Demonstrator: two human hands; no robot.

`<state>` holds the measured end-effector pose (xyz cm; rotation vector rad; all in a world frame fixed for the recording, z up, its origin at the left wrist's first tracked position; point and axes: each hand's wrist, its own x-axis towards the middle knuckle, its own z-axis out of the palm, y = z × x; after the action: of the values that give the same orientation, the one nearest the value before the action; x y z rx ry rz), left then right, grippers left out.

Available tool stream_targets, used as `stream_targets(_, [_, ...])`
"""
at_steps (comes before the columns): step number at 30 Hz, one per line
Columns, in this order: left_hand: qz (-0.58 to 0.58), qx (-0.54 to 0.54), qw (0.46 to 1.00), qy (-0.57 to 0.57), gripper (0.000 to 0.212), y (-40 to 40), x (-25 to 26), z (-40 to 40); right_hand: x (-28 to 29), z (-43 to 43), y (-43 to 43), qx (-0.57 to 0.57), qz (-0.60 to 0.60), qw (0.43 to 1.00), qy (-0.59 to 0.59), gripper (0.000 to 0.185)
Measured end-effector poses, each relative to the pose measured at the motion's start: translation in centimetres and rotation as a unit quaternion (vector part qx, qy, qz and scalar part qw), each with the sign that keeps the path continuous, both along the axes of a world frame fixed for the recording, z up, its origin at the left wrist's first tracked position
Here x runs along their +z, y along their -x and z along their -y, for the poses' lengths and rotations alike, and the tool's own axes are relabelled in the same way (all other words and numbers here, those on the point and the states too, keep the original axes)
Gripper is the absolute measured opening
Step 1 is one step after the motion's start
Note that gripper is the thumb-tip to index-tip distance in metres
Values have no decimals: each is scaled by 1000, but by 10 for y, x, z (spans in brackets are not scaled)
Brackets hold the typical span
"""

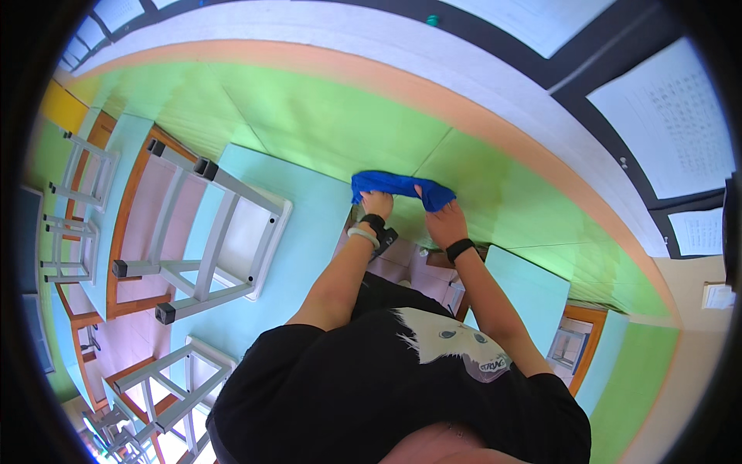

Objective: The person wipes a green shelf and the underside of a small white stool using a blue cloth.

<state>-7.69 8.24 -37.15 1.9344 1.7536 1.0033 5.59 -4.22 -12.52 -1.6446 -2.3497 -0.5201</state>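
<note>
A blue cloth [394,182] stretches between my two hands in front of a green wall panel [324,127]. My left hand [377,203] grips its left end, close to the corner of a light-blue table. The right end is bunched in my right hand [445,223], with the thumb showing over the fabric. The cloth seems to lie against the green panel, though the exact contact is partly hidden behind it. Black bands circle both wrists, and a pale bangle sits on the left one.
Left of me, an upturned stool [232,232] rests on the light-blue table [313,232], its legs sticking out. Another upturned stool [191,371] lies further back. A second light-blue table [522,290] stands to my right. Above the panel, papers [666,116] hang on a dark board.
</note>
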Motion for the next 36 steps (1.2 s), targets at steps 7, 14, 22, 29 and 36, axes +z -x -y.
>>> stream_targets(7, [-70, -192, 923, 326, 66, -46, 101, 64, -30, 74, -76, -95, -22, 995, 19, 29])
stream_targets(14, [-102, -258, 929, 245, 71, -47, 132, 89, -56, 125, -139, -132, -43, 988, 71, 61])
stream_targets(22, [-26, -306, 933, 187, 22, -19, 199, 125, -52, 159, -163, -148, -259, 945, 133, 40])
stream_targets(29, [10, -333, 915, 229, 28, 58, 261, 165, -69, 146, -137, -82, -412, 877, 233, 10])
stream_targets(36, [-16, -219, 941, 257, 38, 169, 265, 216, -23, 132, -42, -4, -374, 870, 321, 25])
